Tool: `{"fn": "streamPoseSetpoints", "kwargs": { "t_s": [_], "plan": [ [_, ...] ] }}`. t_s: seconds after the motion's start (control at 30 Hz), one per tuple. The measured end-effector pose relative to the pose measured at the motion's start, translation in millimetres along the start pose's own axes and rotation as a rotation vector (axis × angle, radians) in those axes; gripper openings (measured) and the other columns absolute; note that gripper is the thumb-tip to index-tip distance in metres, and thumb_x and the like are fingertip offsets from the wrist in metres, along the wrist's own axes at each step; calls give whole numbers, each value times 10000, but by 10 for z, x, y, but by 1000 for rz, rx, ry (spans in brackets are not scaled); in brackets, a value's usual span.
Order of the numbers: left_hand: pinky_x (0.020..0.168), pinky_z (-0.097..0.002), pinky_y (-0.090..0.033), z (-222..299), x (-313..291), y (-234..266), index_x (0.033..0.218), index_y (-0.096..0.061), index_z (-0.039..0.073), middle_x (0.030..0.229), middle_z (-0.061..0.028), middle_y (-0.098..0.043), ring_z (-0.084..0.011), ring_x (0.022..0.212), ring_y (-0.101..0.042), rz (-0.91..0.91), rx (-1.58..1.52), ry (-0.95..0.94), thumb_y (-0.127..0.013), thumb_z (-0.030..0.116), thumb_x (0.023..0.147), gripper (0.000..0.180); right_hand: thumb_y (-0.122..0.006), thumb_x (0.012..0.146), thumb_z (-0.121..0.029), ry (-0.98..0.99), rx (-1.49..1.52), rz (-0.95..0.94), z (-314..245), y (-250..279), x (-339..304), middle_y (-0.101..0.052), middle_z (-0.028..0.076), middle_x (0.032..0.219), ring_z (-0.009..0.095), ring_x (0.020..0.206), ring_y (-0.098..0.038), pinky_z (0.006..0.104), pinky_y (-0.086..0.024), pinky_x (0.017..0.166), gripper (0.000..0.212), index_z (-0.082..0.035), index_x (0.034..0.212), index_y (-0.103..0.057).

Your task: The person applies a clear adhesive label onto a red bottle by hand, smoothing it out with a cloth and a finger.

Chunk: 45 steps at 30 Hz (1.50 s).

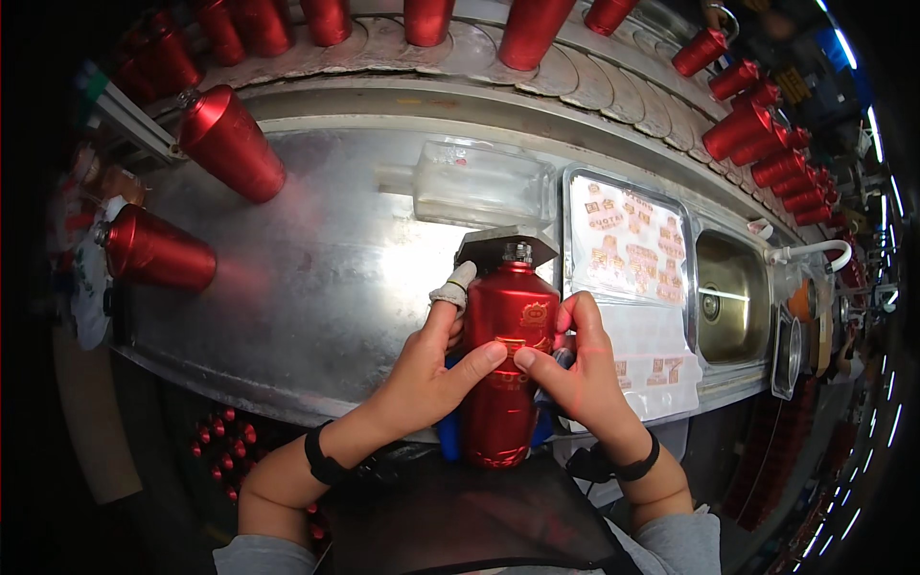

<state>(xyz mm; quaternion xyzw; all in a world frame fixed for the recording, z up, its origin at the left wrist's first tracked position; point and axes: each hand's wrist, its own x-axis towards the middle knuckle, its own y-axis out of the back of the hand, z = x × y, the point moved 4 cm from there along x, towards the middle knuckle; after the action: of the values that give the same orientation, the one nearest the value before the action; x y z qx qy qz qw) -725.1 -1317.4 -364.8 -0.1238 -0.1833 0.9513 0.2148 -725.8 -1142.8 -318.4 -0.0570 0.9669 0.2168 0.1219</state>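
Observation:
A glossy red bottle (500, 412) with gold markings and a bare threaded neck leans in front of me, neck away from me. My left hand (422, 374) closes on its left side, thumb pressed on the front by a small gold band. A pale cover wraps one of its fingertips. From the other side my right hand (586, 379) grips the bottle, its thumb beside the left one on the band. Behind the neck is a dark angular metal piece (508, 240). Blue parts (448, 436) show beside the bottle's lower end.
Two red bottles lean on the metal table (316, 287) at left. A clear rectangular container (486, 184) stands beyond my hands. Right of them, a tray (565, 216) bears sticker sheets (628, 240), near a sink (733, 287) with a white faucet (815, 251). A conveyor (383, 62) carries several red bottles.

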Motion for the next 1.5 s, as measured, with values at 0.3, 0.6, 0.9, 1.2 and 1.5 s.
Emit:
{"fn": "streamPoseSetpoints", "kwargs": {
  "t_s": [0.3, 0.6, 0.9, 1.2, 1.5],
  "plan": [
    [1105, -444, -321, 329, -248, 0, 1289, -612, 75, 1509, -307, -288, -426, 1345, -402, 15, 810, -522, -660, 295, 883, 465, -796, 771, -278, -19, 34, 5, 20, 14, -22, -434, 35, 779, 130, 721, -416, 296, -408, 629, 477, -66, 904, -389],
    [1073, -592, -286, 259, -289, 69, 1169, -705, 161, 1495, -327, -289, -464, 1339, -383, 45, 1089, -470, -650, 408, 865, 395, -792, 777, -281, 76, -27, 22, 11, 30, -26, -442, 42, 764, 138, 701, -428, 298, -416, 623, 467, -64, 894, -396],
    [1080, -606, -256, 315, -299, 9, 1174, -705, 166, 1502, -323, -281, -455, 1335, -392, 44, 1175, -516, -670, 395, 846, 402, -757, 813, -264, 138, 6, 27, 21, 66, -59, -484, 70, 789, 163, 699, -461, 320, -438, 639, 423, -50, 907, -405],
    [1089, -612, -224, 378, -213, -153, 1187, -695, 173, 1508, -334, -257, -445, 1364, -359, -41, 1351, -543, -651, 390, 853, 401, -667, 891, -204, 151, 142, -20, 139, 91, -45, -461, 42, 802, 130, 684, -457, 291, -429, 635, 294, -51, 941, -421],
    [1088, -623, -208, 442, -276, -89, 1176, -703, 188, 1508, -335, -252, -448, 1381, -329, -35, 1393, -508, -627, 407, 870, 384, -608, 935, -196, 109, 326, -61, 229, 80, -61, -479, 23, 822, 84, 696, -448, 256, -406, 603, 225, -55, 946, -432]
  ]
}}
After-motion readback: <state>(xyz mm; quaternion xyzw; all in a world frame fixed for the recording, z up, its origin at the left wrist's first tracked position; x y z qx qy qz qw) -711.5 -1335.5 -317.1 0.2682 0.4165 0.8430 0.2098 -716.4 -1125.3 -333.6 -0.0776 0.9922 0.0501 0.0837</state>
